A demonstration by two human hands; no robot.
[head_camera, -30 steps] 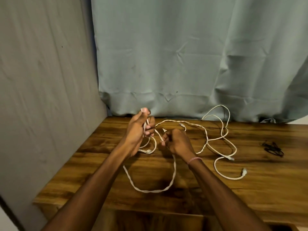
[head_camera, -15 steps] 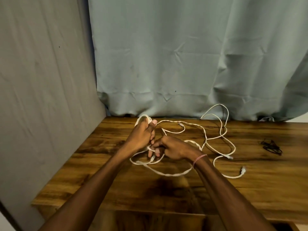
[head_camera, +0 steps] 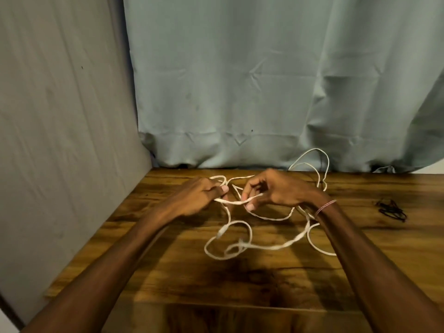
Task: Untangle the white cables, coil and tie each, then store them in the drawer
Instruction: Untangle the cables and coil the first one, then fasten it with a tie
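Tangled white cables [head_camera: 242, 246] sprawl in loops over the middle of the wooden table [head_camera: 168, 272]. My left hand [head_camera: 204, 191] pinches a strand at the left end of the tangle, just above the tabletop. To its right, my right hand [head_camera: 276, 188] grips the same strand between thumb and fingers, so a short taut piece runs between both hands. More loops trail behind my right wrist toward the curtain. No drawer is in sight.
A bunch of thin black ties [head_camera: 391, 210] lies on the table at the right. A grey-green curtain [head_camera: 264, 80] hangs along the table's back edge, and a grey wall [head_camera: 60, 116] closes the left side. The table's front edge runs below my forearms.
My hands have drawn apart, the right one moving rightward and up, stretching a strand between them. The loop below has dropped and spread wider on the table.
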